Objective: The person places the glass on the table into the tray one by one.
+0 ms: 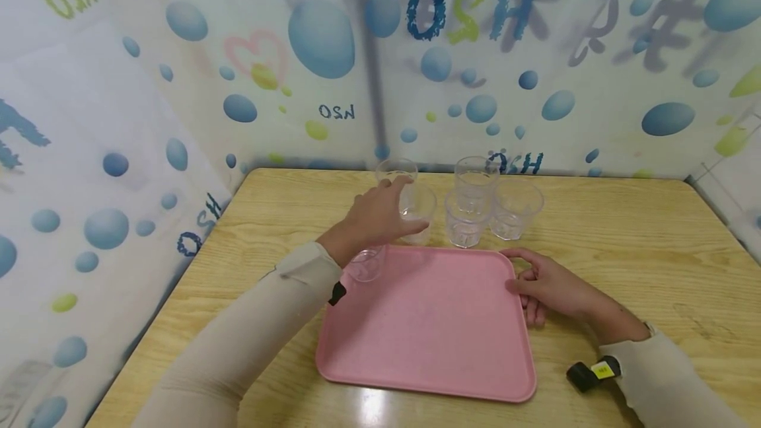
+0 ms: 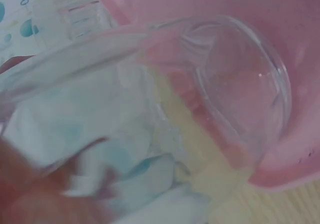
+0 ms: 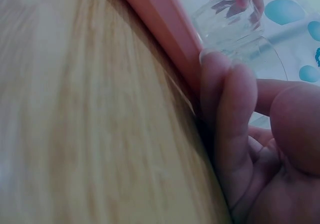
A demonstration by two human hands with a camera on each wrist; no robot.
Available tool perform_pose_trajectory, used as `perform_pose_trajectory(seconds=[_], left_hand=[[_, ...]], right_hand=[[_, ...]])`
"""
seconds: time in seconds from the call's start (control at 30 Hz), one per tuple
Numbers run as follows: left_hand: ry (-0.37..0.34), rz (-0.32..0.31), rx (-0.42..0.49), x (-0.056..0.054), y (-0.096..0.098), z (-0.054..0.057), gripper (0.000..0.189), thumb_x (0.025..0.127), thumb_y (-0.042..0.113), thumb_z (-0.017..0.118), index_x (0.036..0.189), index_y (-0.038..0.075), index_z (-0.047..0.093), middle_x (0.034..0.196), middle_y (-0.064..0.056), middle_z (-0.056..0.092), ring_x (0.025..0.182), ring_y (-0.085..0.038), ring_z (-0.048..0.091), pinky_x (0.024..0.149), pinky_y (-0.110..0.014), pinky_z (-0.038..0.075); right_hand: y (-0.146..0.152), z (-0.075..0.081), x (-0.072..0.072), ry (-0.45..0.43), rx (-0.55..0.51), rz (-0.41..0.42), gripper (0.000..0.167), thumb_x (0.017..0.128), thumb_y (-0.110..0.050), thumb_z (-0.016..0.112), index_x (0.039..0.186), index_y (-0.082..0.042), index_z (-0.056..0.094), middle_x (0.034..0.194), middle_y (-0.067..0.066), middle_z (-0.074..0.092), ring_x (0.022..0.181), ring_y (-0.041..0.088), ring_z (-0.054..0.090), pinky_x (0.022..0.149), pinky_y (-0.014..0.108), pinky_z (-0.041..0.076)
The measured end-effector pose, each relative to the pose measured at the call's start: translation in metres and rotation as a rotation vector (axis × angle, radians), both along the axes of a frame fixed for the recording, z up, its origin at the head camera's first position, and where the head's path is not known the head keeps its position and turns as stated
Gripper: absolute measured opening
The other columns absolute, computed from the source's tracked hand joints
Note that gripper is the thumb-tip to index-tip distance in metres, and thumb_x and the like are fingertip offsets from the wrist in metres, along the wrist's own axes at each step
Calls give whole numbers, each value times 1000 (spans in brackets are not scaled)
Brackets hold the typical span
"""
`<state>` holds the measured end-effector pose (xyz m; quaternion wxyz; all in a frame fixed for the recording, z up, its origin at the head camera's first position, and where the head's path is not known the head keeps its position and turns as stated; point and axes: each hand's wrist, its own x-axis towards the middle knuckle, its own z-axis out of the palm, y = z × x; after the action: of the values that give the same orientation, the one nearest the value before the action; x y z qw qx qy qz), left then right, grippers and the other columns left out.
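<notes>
A pink tray [image 1: 434, 322] lies on the wooden table. My right hand [image 1: 549, 286] holds its far right corner, the thumb on the rim and other fingers curled by the outer side. The right wrist view shows fingertips [image 3: 215, 63] against the tray's edge [image 3: 175, 33]. Beyond the tray, my left hand [image 1: 377, 213] grips a clear cup [image 1: 423, 207], thumb in front and fingers round the back. One clear cup [image 1: 365, 266] stands at the tray's far left corner, partly covered by the left wrist; a clear cup [image 2: 245, 83] fills the left wrist view.
Behind the left hand stands another clear cup [image 1: 395, 167]. A group of clear cups stands right of it: one at the back [image 1: 475, 174], one in front [image 1: 466, 223], one at the right [image 1: 516, 207]. A patterned curtain [image 1: 436, 107] rises beyond the table's far edge.
</notes>
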<state>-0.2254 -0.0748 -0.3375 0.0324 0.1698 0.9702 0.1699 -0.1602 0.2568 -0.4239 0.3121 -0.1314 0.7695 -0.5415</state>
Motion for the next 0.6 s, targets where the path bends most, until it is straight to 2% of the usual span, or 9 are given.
perform_pose_trajectory(seconds=[0.17,0.33,0.6], left_hand=[[-8,-19,83,3,-5,9,91,82,57,75,153,19,32,145,-17,48,121,-32,59,100,-50,50],[-6,-20,102,8,-10,20,91,82,58,74,154,22,32,150,-13,45,127,-32,55,103,-51,48],[-4,-37,132,26,-15,39,89,80,57,76,153,27,33,147,-12,47,125,-28,56,100,-49,49]], right_hand=[[-2,0,0,-1,-1,-2,68,101,-20,60,154,-10,20,75,8,62,50,17,66,50,43,57],[-1,0,1,2,1,-2,68,101,-20,60,155,-10,20,75,8,62,50,17,66,50,42,57],[0,5,3,15,0,2,70,101,-19,60,156,-8,18,76,11,62,50,17,65,48,39,57]])
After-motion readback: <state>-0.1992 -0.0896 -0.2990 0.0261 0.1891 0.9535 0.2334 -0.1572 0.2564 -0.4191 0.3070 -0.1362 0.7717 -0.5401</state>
